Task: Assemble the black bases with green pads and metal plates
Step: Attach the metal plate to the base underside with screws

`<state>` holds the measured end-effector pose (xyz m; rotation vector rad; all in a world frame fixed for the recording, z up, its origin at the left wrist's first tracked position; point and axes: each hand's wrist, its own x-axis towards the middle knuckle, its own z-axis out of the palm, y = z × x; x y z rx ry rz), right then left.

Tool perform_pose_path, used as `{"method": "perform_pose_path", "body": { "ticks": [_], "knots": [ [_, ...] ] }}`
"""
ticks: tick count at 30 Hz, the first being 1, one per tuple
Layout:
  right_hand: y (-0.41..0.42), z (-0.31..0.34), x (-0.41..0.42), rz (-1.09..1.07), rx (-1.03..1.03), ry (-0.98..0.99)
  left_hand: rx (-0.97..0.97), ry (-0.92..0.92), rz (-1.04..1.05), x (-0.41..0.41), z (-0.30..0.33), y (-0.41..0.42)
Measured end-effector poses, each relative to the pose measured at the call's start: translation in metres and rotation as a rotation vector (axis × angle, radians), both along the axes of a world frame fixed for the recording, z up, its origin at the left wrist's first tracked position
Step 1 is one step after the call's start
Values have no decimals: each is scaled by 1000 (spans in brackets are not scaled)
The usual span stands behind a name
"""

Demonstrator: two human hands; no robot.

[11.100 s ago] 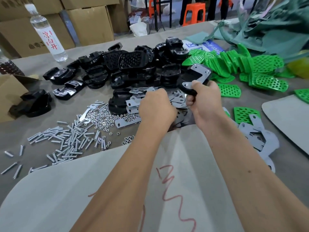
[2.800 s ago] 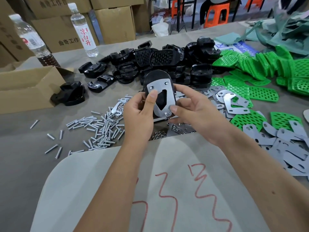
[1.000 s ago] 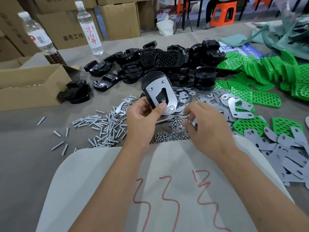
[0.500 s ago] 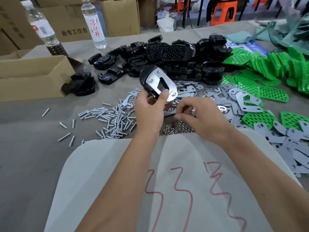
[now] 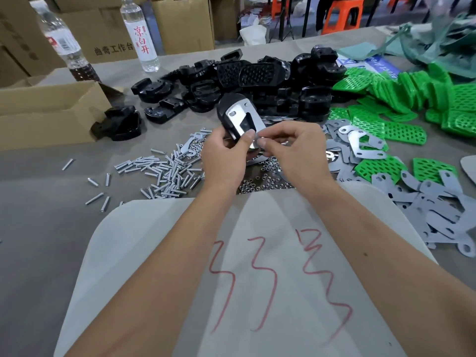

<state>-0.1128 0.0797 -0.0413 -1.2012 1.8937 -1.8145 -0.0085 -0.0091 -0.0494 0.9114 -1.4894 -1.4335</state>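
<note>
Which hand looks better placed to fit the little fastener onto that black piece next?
The right hand: its fingertips pinch something small at the metal plate, while the left hand is busy gripping the black base.

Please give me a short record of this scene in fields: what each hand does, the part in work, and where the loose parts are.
left hand: grips the black base with a metal plate on it
right hand: pinches a small part at the plate's lower end; too small to identify
screws: left of hands
green pads: right
spare bases: behind
</note>
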Motion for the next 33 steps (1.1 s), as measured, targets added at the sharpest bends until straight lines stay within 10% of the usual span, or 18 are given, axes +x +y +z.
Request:
{"method": "perform_pose_path", "body": {
  "ticks": [33],
  "knots": [
    [6, -1, -5, 38, -74, 262, 137, 142, -91, 4, 5, 3]
  ]
}}
